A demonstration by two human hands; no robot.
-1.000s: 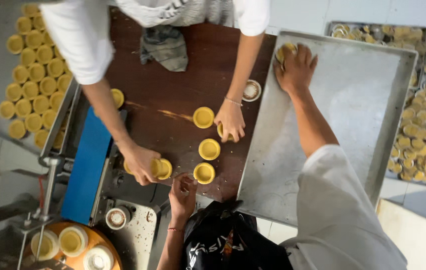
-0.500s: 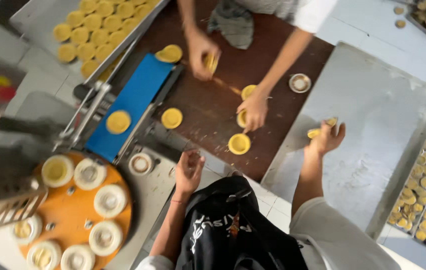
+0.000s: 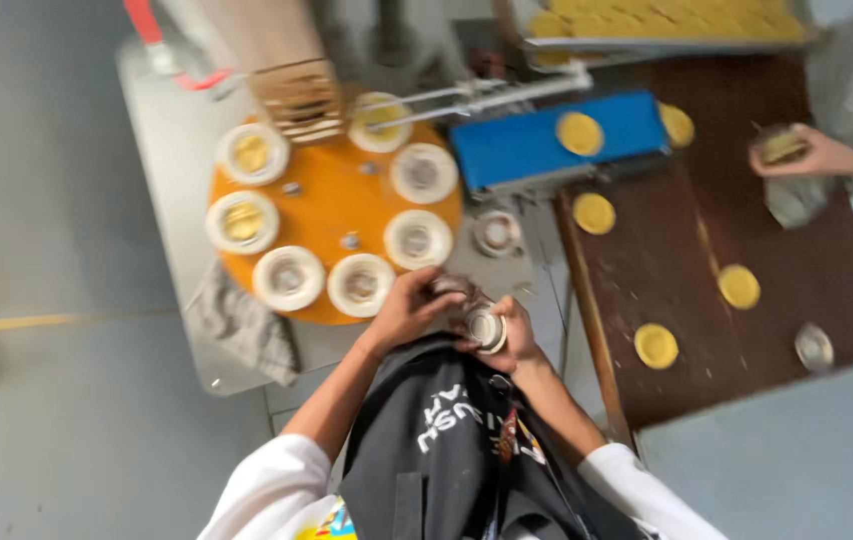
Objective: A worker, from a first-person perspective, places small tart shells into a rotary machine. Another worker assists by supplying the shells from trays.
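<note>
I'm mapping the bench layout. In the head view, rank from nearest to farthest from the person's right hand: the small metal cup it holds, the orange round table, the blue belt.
From the right hand:
1. Small metal cup, held in it.
2. Orange round table, up-left.
3. Blue belt, above, farthest.

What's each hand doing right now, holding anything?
Left hand: closed on a small metal cup, partly hidden.
Right hand: closed on a small round tart tin, held at the apron.

I note an orange turntable [image 3: 331, 205] with white cups [image 3: 289, 277], a blue conveyor belt [image 3: 536, 148], yellow tart shells [image 3: 655, 345], and a dark brown table [image 3: 806, 270].
</note>
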